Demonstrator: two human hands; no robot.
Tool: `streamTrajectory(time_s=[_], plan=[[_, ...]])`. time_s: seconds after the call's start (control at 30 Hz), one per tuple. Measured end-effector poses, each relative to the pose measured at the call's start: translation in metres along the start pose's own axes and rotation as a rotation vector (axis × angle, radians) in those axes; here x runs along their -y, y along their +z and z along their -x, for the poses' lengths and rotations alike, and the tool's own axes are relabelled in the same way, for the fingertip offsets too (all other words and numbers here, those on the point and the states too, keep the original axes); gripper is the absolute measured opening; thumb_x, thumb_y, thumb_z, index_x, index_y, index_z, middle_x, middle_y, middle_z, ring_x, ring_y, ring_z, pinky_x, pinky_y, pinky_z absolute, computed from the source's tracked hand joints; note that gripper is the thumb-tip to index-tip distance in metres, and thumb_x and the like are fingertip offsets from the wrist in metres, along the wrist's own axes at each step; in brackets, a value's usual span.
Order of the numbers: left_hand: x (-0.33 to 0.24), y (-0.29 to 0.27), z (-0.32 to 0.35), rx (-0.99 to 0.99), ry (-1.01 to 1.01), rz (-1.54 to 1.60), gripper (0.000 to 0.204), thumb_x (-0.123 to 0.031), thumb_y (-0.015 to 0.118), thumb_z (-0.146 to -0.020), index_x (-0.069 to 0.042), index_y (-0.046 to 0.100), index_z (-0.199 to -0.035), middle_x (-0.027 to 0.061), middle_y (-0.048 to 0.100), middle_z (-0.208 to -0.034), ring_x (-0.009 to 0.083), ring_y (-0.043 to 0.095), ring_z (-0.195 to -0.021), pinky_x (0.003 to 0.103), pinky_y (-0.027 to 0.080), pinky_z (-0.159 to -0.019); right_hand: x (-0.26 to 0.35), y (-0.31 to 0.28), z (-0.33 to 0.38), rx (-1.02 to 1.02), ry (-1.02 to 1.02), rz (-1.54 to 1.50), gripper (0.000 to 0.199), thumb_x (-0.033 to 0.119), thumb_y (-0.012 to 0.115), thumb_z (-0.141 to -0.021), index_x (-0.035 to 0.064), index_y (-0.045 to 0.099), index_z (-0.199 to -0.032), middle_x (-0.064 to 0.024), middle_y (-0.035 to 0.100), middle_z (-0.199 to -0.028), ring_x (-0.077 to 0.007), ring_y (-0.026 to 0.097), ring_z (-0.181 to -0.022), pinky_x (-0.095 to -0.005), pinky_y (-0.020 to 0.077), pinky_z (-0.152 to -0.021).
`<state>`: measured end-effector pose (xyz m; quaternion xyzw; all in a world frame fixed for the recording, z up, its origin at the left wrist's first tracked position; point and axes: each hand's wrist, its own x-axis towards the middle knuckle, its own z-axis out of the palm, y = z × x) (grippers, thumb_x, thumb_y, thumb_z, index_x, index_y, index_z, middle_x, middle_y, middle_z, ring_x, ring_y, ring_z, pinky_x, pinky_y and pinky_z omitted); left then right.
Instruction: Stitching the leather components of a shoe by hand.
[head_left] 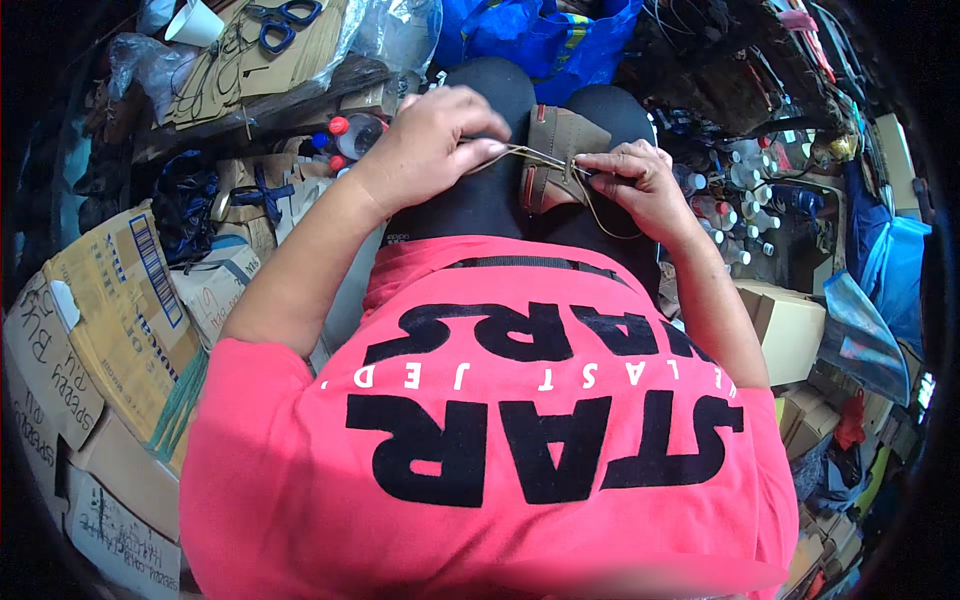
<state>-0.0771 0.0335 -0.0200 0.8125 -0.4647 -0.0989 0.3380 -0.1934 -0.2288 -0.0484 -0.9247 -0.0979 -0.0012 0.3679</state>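
Note:
A brown shoe upper (561,140) with pale stitching and small red tabs rests across my dark-trousered knees. My left hand (440,140) is left of it, thumb and fingers closed on a tan thread (520,150). From there, thin shiny needle-like rods (548,157) run toward the shoe's right part. My right hand (637,183) pinches their far end close against the shoe upper. A loose loop of thread (597,217) hangs below my right fingers. The exact grip of the fingertips is partly hidden.
Dark-handled scissors (277,38) lie on brown cardboard (225,85) at the far left, near a white cup (195,23). Ahead is a blue bag (540,45). Several small bottles (735,205) stand to the right. Cardboard boxes (120,310) crowd the left side.

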Motion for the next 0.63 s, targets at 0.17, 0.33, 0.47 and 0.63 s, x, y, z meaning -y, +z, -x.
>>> streamTrajectory(time_s=[0.17, 0.33, 0.47, 0.63], plan=[[-0.012, 0.011, -0.018, -0.059, 0.176, -0.130, 0.012, -0.015, 0.071, -0.072, -0.012, 0.066, -0.083, 0.0013, 0.061, -0.083, 0.0212, 0.056, -0.085, 0.034, 0.040, -0.077, 0.001, 0.002, -0.001, -0.003, 0.016, 0.008, 0.028, 0.010, 0.071, -0.074, 0.0154, 0.071, -0.102, 0.0003, 0.057, -0.070, -0.0153, 0.048, -0.072, -0.0296, 0.0352, -0.074], [-0.007, 0.019, -0.026, -0.027, 0.136, -0.147, 0.011, -0.013, 0.072, -0.070, -0.012, 0.066, -0.079, 0.0002, 0.061, -0.078, 0.0209, 0.056, -0.083, 0.035, 0.040, -0.075, 0.003, 0.004, 0.001, -0.038, -0.014, 0.044, 0.028, 0.011, 0.072, -0.073, 0.0158, 0.071, -0.101, 0.0010, 0.057, -0.070, -0.0151, 0.048, -0.072, -0.0302, 0.0349, -0.074], [-0.002, 0.027, -0.028, 0.035, 0.072, 0.033, 0.014, -0.010, 0.073, -0.069, -0.010, 0.066, -0.081, 0.0029, 0.061, -0.077, 0.0212, 0.057, -0.079, 0.034, 0.044, -0.073, 0.003, 0.008, 0.001, -0.063, 0.032, 0.042, 0.027, 0.012, 0.073, -0.073, 0.0169, 0.072, -0.099, 0.0030, 0.057, -0.069, -0.0136, 0.048, -0.073, -0.0307, 0.0318, -0.078], [-0.007, 0.037, -0.025, 0.093, -0.170, 0.226, 0.017, -0.011, 0.074, -0.069, -0.007, 0.066, -0.084, 0.0104, 0.065, -0.083, 0.0188, 0.061, -0.081, 0.031, 0.047, -0.075, 0.009, 0.012, 0.003, -0.065, 0.117, 0.080, 0.028, 0.013, 0.073, -0.073, 0.0181, 0.071, -0.101, 0.0059, 0.058, -0.071, -0.0121, 0.048, -0.076, -0.0328, 0.0291, -0.082]])
